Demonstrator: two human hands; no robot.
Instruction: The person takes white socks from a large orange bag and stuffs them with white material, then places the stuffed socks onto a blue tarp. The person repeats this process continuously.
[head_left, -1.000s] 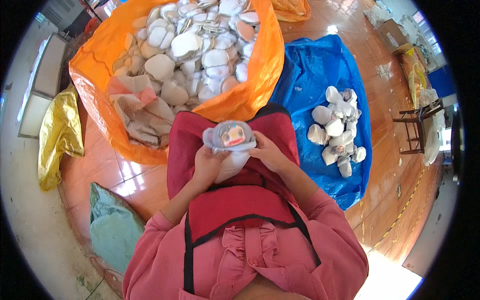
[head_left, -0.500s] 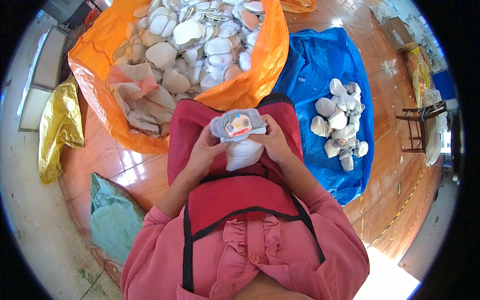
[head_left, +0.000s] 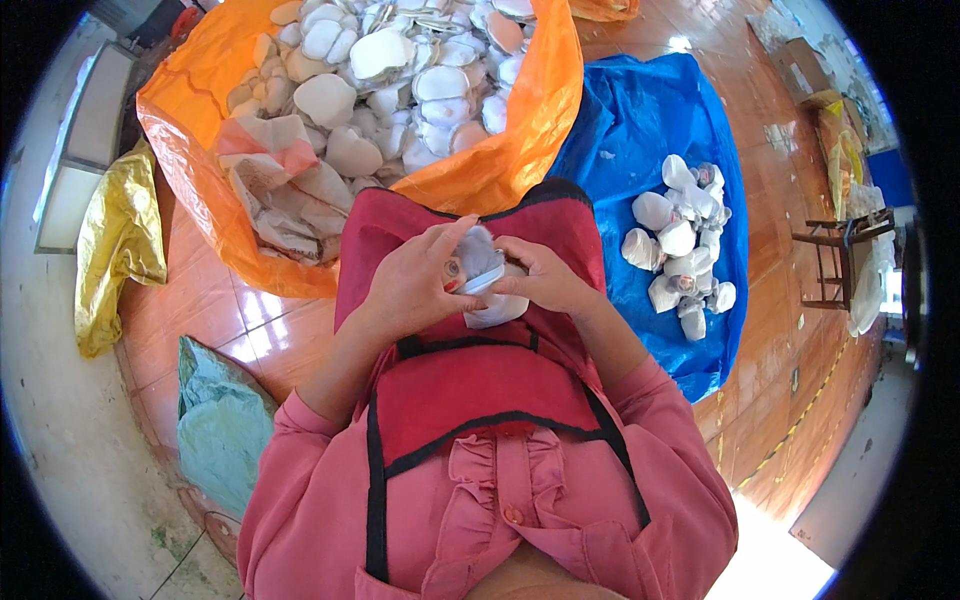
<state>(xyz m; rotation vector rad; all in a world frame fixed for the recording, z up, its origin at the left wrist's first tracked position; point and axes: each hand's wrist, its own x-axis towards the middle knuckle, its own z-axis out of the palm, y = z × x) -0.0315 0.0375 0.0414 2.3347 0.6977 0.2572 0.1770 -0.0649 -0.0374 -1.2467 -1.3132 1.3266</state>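
Observation:
Over my lap, covered by the red apron [head_left: 400, 232], both hands grip a plush doll head [head_left: 480, 256] with grey hair and a printed face. My left hand [head_left: 412, 288] is wrapped over its face side, so most of the face is hidden. My right hand [head_left: 545, 277] pinches the white cloth edge at its other side, thumb near the left fingertips. White fabric [head_left: 497, 313] bulges out below the fingers.
Ahead stands a large orange sack [head_left: 480, 178] filled with flat white plush pieces [head_left: 325, 100]. On the right, a blue sheet [head_left: 640, 110] bears a heap of white plush pieces [head_left: 677, 238]. A wooden stool [head_left: 845, 235] is farther right; yellow [head_left: 120, 250] and green sacks [head_left: 225, 430] lie left.
My left hand has moved from the doll head's side to over its face. The head has turned and tilted, so its face, plainly visible before, is now mostly covered.

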